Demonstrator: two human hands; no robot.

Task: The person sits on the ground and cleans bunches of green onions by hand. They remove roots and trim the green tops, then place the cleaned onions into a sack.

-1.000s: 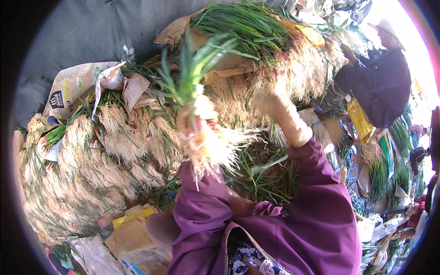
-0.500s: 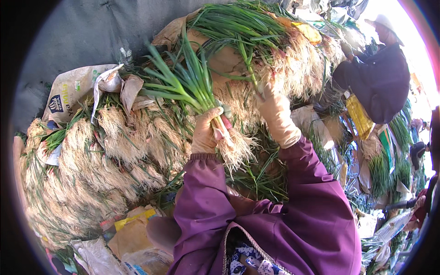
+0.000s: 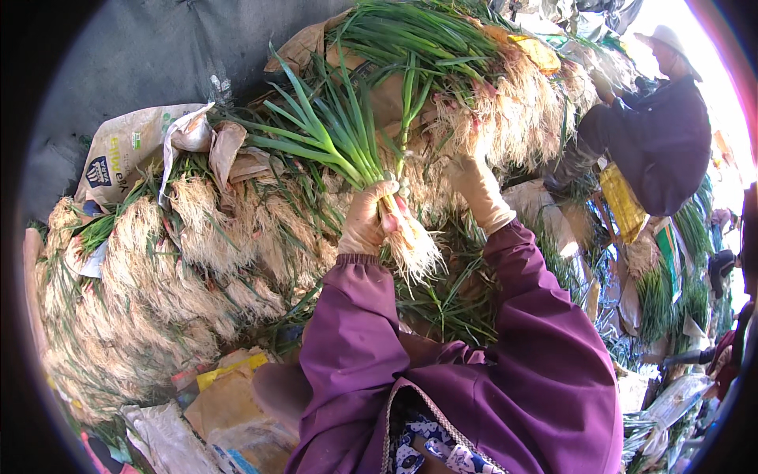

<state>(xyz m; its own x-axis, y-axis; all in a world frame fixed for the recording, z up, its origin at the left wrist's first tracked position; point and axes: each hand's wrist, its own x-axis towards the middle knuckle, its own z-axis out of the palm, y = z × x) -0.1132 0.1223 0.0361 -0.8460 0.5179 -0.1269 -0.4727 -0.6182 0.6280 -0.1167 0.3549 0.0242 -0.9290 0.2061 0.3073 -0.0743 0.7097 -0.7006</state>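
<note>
In my gloved left hand [image 3: 365,215] is a bunch of green onions [image 3: 347,150]. The fingers wrap round its stems, with leaves fanning up and pale roots hanging below. One separate stalk [image 3: 407,118] rises at the right side of this grip. My right hand [image 3: 476,191], also in a pale glove, reaches to the hanging roots of a large pile of green onions [image 3: 418,39]. Its fingers blend with the roots, so their grip is unclear.
Rows of rooted onions [image 3: 150,276] lie at left, beside a printed sack [image 3: 118,154]. Crumpled sacks [image 3: 237,403] lie at lower left. A dark sheet [image 3: 142,63] stands behind. Another person [image 3: 663,134] in a pale hat sits bent over at far right, near a yellow sack [image 3: 622,201].
The single stalk that was at my right hand now stands against my left hand's bunch. My right hand has moved away from that stalk, to the pile's roots.
</note>
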